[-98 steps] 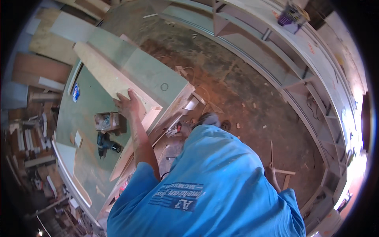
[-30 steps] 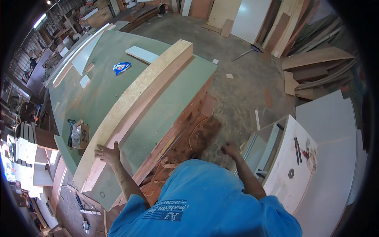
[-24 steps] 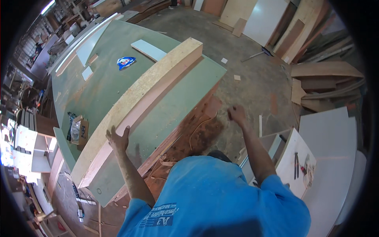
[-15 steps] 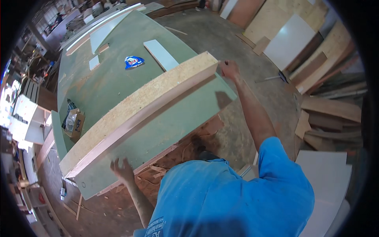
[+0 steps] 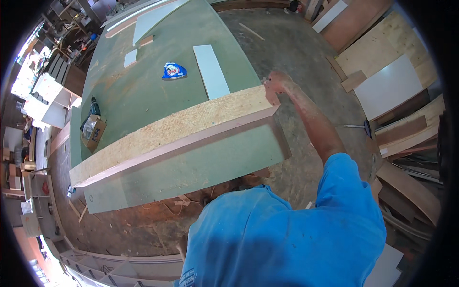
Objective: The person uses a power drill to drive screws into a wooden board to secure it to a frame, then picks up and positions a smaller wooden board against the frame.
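A long, curved wooden piece with a rough tan top and a pale pinkish side lies across the near end of a green-topped table. At its right end is my right hand, with bent fingers closed at the far corner. Where the fingertips press is partly hidden. My left hand is out of sight; only a sliver of that arm shows beside my blue shirt. Beyond the curved piece, a white board strip and a crumpled blue-and-white packet rest on the table.
At the table's left edge a dark drill stands by a small cardboard box holding clear plastic. White panel offcuts lie at the far end. Boards lean at the right, near a hammer-like tool. Scraps litter the floor.
The view has turned and shifted, and the table appears straighter. My left hand, raised and open near the curved piece before, has dropped from sight. My right hand stays by the right end.
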